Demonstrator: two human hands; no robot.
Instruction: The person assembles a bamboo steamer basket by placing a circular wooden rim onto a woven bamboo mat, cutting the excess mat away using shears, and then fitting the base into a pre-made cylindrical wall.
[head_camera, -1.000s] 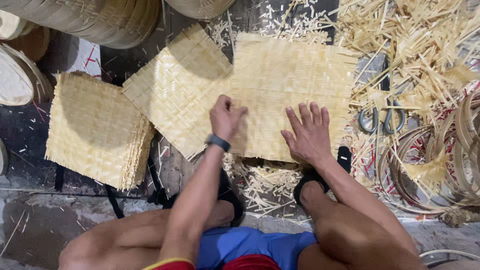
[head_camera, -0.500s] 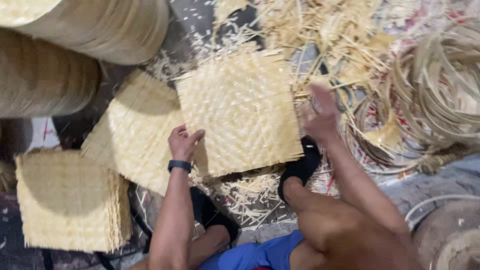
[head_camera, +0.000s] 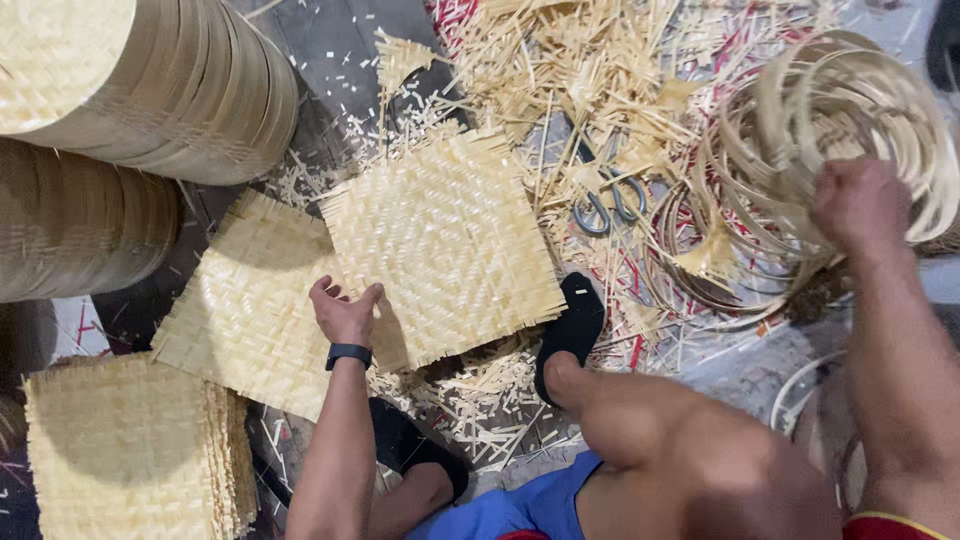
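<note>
Now the right hand (head_camera: 860, 203), off the mat since a moment ago, is closing around the bamboo hoops (head_camera: 800, 150); the left hand (head_camera: 345, 312), fingers loose, is still pinning the woven mat (head_camera: 445, 240) mid-floor.

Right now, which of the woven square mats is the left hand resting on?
The left hand rests on the upper mat, overlapping the lower mat, not on the stack of mats at bottom left.
</note>
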